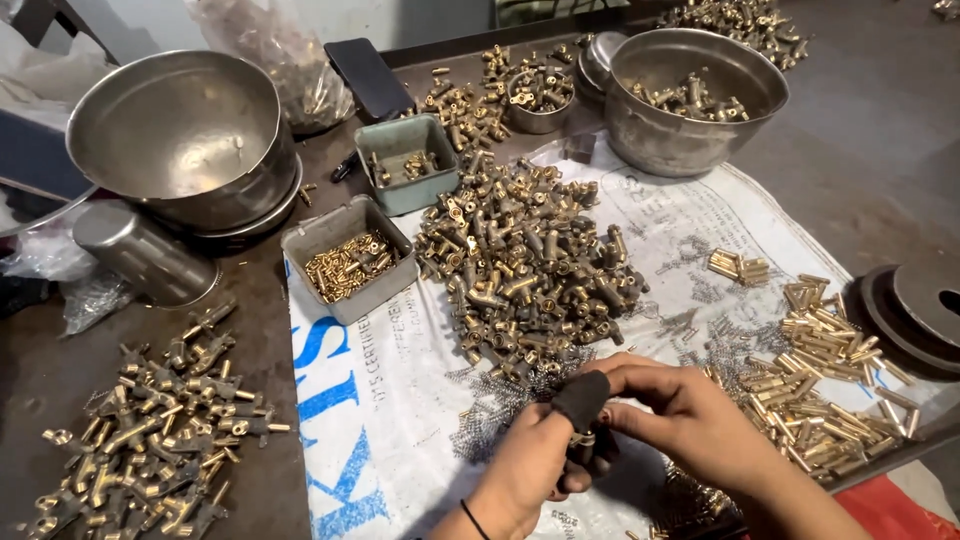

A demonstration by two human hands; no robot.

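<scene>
Cluttered surface under a printed sack; left hand and right hand fingers pinch one brass fitting; brass heaps crowd every edge.

The small brass part pinched between the left hand and right hand is mostly covered by fingers; its shape is indeterminate. Both forearms are cut off at the bottom edge below the grip.

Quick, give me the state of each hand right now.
Left hand: closed, pinching a small brass part; a dark cover sits on its thumb.
Right hand: closed, fingers on the same small brass part.
</scene>
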